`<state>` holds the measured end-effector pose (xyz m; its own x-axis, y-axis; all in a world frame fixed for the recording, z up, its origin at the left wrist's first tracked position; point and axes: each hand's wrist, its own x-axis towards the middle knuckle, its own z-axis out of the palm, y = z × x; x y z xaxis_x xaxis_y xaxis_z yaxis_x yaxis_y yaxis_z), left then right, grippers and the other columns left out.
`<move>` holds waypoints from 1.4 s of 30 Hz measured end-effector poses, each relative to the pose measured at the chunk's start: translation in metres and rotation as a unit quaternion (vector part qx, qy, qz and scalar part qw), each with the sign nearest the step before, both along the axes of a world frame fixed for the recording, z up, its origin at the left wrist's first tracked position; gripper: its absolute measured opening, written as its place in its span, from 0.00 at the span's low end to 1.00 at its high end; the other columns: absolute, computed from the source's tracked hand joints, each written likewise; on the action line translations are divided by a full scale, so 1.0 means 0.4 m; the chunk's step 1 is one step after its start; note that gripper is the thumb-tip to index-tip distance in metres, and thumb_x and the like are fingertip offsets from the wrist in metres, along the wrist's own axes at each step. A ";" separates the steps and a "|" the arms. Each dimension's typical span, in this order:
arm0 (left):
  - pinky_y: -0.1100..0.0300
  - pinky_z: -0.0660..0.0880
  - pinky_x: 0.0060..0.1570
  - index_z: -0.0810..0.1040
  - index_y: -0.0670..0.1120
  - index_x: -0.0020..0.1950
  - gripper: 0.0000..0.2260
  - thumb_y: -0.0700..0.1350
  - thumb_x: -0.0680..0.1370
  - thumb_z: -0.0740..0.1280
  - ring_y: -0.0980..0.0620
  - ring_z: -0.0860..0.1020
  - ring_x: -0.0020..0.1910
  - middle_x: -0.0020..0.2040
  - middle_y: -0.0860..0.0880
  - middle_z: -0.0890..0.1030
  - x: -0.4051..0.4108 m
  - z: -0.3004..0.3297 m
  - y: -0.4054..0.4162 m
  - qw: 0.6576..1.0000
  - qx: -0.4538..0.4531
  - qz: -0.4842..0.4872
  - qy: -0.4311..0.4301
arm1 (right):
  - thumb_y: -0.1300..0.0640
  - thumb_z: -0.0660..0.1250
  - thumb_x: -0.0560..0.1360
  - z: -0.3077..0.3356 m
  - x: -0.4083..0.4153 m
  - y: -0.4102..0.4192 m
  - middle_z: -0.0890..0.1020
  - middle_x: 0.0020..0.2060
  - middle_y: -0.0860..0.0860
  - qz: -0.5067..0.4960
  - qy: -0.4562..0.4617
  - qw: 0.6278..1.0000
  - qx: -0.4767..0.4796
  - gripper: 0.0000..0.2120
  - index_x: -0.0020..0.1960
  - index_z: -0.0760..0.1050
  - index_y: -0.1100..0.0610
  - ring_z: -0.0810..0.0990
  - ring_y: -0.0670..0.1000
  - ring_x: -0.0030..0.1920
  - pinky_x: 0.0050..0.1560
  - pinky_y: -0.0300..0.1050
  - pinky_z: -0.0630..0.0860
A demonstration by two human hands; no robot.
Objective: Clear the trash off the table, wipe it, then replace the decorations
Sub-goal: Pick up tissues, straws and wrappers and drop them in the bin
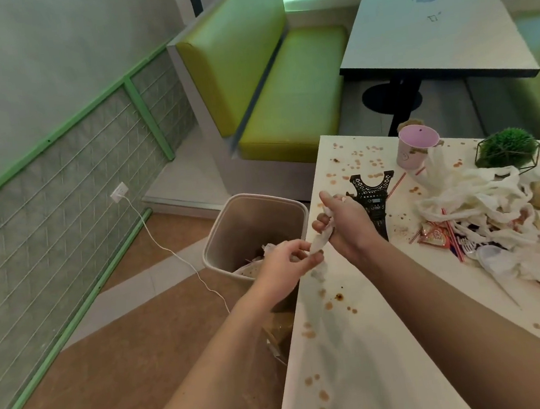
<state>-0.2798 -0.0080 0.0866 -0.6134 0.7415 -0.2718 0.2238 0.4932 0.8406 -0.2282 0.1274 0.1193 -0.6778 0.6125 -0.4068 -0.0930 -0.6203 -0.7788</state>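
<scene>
Both hands (312, 240) gripping crumpled tissue (320, 241)

Soft daylight, wide-angle edge distortion

**One head view, looking down and forward**

I have a single wide-angle camera, worn on the person's head. It faces forward and down, close over the near corner of the stained table (393, 341), with the waste bin (254, 226) just left of it. Farther ahead it takes in the green bench (284, 103) and a second table (436, 20).
</scene>
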 end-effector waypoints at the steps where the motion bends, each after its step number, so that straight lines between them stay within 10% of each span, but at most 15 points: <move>1: 0.63 0.76 0.42 0.81 0.51 0.54 0.11 0.55 0.76 0.70 0.56 0.79 0.42 0.45 0.51 0.81 -0.007 -0.001 -0.003 0.999 0.025 0.022 -0.041 | 0.60 0.63 0.81 0.000 -0.002 -0.005 0.66 0.33 0.52 0.006 -0.024 0.999 0.035 0.07 0.47 0.65 0.58 0.68 0.46 0.27 0.32 0.42 0.69; 10: 0.56 0.81 0.50 0.79 0.44 0.56 0.09 0.34 0.78 0.67 0.48 0.84 0.50 0.50 0.45 0.85 -0.120 0.046 -0.034 0.920 0.186 0.199 -0.281 | 0.49 0.59 0.71 -0.010 -0.053 -0.107 0.71 0.53 0.56 0.196 -0.152 0.942 0.226 0.11 0.52 0.65 0.51 0.73 0.54 0.54 0.55 0.52 0.73; 18: 0.55 0.76 0.60 0.78 0.52 0.60 0.19 0.32 0.80 0.58 0.53 0.78 0.59 0.57 0.53 0.81 -0.205 0.042 -0.089 0.966 0.084 0.231 -0.078 | 0.63 0.59 0.82 -0.062 -0.159 -0.147 0.67 0.56 0.51 0.145 -0.216 0.884 0.389 0.06 0.56 0.66 0.55 0.69 0.44 0.44 0.38 0.29 0.67; 24: 0.65 0.72 0.43 0.78 0.52 0.60 0.10 0.42 0.81 0.63 0.51 0.77 0.56 0.57 0.51 0.80 -0.200 0.001 -0.104 0.971 0.030 0.235 -0.022 | 0.57 0.61 0.82 -0.136 -0.161 -0.143 0.68 0.69 0.54 0.353 -0.267 0.757 0.481 0.16 0.69 0.71 0.54 0.74 0.52 0.61 0.61 0.43 0.76; 33: 0.61 0.75 0.42 0.78 0.51 0.56 0.08 0.51 0.80 0.65 0.54 0.79 0.50 0.50 0.53 0.81 -0.104 0.000 0.039 0.982 0.034 0.180 -0.042 | 0.61 0.61 0.80 -0.082 0.005 -0.007 0.79 0.52 0.47 0.129 -0.221 0.872 0.417 0.11 0.57 0.79 0.52 0.77 0.42 0.48 0.40 0.30 0.69; 42: 0.58 0.73 0.46 0.79 0.50 0.56 0.11 0.54 0.79 0.65 0.53 0.79 0.50 0.51 0.53 0.82 0.090 -0.041 0.315 0.999 -0.008 0.048 -0.020 | 0.65 0.61 0.76 -0.134 0.273 0.199 0.80 0.42 0.49 0.031 -0.315 0.876 0.363 0.11 0.50 0.79 0.52 0.75 0.44 0.35 0.31 0.34 0.67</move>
<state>-0.2439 0.1178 0.0704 -0.6697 0.6755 -0.3086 0.1418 0.5242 0.8397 -0.1191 0.2069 0.0658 -0.4990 0.8352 -0.2310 0.5143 0.0709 -0.8547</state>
